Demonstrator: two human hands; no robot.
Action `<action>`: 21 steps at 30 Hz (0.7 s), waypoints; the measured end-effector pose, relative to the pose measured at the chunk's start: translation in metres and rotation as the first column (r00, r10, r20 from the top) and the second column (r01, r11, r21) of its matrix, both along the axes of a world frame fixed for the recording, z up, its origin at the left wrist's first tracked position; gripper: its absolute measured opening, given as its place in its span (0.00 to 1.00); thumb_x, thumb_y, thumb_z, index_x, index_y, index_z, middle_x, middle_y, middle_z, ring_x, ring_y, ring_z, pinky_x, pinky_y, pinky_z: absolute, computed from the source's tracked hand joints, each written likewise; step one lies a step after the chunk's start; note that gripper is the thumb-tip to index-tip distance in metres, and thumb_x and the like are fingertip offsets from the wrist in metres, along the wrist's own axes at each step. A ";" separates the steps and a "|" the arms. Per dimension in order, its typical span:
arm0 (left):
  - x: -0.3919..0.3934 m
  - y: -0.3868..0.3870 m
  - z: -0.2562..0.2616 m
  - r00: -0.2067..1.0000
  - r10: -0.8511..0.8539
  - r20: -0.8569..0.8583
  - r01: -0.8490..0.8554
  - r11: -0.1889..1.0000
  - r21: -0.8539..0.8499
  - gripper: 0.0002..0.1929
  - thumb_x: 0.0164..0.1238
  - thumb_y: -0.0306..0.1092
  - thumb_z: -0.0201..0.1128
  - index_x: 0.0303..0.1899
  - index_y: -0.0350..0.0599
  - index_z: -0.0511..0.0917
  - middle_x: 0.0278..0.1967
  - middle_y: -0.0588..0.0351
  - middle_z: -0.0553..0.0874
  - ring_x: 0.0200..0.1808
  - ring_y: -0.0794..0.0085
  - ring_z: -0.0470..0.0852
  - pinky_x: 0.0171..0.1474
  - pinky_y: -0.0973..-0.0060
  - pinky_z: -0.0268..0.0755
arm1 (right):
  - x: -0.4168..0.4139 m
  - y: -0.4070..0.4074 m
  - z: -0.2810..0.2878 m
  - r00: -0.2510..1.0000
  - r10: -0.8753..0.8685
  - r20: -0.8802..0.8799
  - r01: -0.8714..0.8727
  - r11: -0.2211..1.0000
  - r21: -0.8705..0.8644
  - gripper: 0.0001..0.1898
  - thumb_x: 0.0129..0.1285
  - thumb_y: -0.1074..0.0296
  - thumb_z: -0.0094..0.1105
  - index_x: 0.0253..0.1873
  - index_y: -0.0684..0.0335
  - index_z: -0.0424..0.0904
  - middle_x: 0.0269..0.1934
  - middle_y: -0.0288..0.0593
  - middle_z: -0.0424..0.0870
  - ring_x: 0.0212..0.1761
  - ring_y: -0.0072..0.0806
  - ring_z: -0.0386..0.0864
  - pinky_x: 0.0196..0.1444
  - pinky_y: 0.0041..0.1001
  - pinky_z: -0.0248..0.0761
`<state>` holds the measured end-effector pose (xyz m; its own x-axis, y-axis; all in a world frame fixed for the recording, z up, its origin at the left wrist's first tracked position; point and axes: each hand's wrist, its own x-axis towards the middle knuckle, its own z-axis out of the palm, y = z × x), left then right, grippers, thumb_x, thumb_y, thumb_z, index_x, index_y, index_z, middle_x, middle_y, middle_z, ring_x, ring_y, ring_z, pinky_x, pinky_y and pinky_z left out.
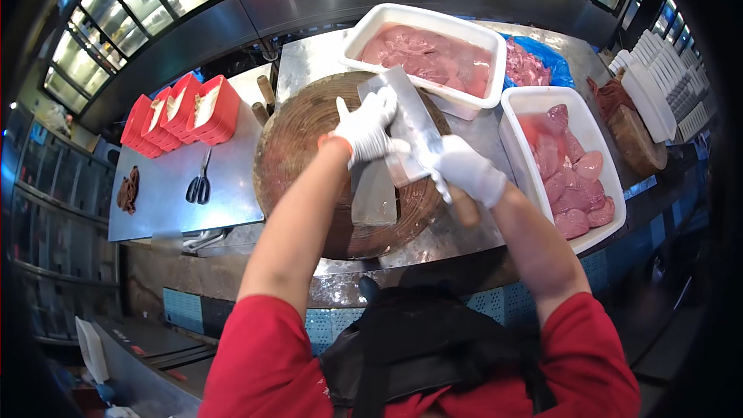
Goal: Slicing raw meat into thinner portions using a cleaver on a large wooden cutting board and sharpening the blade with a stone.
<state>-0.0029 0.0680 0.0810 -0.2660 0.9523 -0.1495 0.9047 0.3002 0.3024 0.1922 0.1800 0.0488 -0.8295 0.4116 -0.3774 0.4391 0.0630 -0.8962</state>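
Note:
A broad steel cleaver (426, 142) lies slantwise over a grey sharpening stone (374, 203) on a thick round wooden chopping block (302, 145). My right hand (469, 169), in a white glove, grips the cleaver at the handle end; part of its wooden handle shows below the fist. My left hand (367, 125), also white-gloved with an orange band at the wrist, rests flat on the blade. Its fingers are spread, with the little finger sticking out to the left. The stone's upper part is hidden under the blade and my left hand.
White tubs of raw meat stand behind the block (432, 61) and at right (563, 168). Chopped meat fills a blue bag (528, 64). On the left are red plastic baskets (212, 110), black-handled scissors (199, 186) and a brown cloth (128, 190). White trays (662, 69) stand far right.

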 end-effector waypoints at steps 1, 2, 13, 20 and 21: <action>-0.014 0.002 -0.005 0.996 0.034 -0.078 -0.038 0.998 -0.050 0.60 0.58 0.69 0.68 0.82 0.40 0.47 0.82 0.42 0.51 0.84 0.53 0.48 0.78 0.32 0.25 | -0.022 -0.012 0.023 0.990 -0.064 0.126 0.067 0.998 -0.018 0.11 0.68 0.67 0.63 0.44 0.70 0.80 0.26 0.42 0.82 0.22 0.31 0.79 0.25 0.34 0.76; -0.010 0.003 -0.004 0.997 0.002 -0.082 -0.006 0.999 -0.054 0.60 0.58 0.67 0.69 0.81 0.38 0.48 0.82 0.40 0.52 0.84 0.52 0.49 0.78 0.32 0.26 | -0.017 -0.010 0.017 0.989 -0.070 0.132 0.073 0.997 -0.021 0.11 0.68 0.67 0.63 0.44 0.70 0.80 0.26 0.42 0.82 0.22 0.31 0.79 0.25 0.34 0.76; 0.015 -0.032 -0.033 0.977 -0.128 -0.173 0.160 0.969 0.190 0.52 0.62 0.59 0.70 0.79 0.38 0.56 0.79 0.39 0.59 0.82 0.46 0.53 0.79 0.34 0.30 | 0.027 -0.015 0.006 0.990 0.025 -0.138 -0.042 0.991 -0.126 0.10 0.69 0.65 0.66 0.46 0.66 0.84 0.28 0.39 0.82 0.21 0.25 0.77 0.23 0.33 0.71; 0.026 -0.018 0.000 0.972 -0.150 -0.183 0.137 0.987 -0.084 0.58 0.57 0.62 0.72 0.78 0.30 0.53 0.79 0.35 0.58 0.81 0.46 0.58 0.78 0.32 0.35 | 0.023 -0.010 -0.004 0.989 0.145 -0.028 -0.146 0.987 -0.064 0.12 0.66 0.65 0.68 0.46 0.67 0.80 0.30 0.41 0.83 0.20 0.23 0.79 0.20 0.27 0.71; 0.054 -0.052 -0.019 0.938 -0.187 -0.293 0.191 0.981 -0.015 0.59 0.56 0.64 0.71 0.77 0.28 0.54 0.78 0.32 0.59 0.80 0.44 0.58 0.78 0.30 0.36 | 0.055 -0.034 0.005 0.986 0.167 -0.012 -0.168 0.985 -0.038 0.13 0.65 0.65 0.69 0.49 0.66 0.80 0.32 0.41 0.84 0.21 0.22 0.80 0.21 0.26 0.72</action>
<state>0.0509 0.0160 0.0620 -0.1105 0.9907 -0.0795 0.9935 0.1124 0.0194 0.2468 0.1465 0.0540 -0.8887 0.2517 -0.3831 0.4176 0.0999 -0.9031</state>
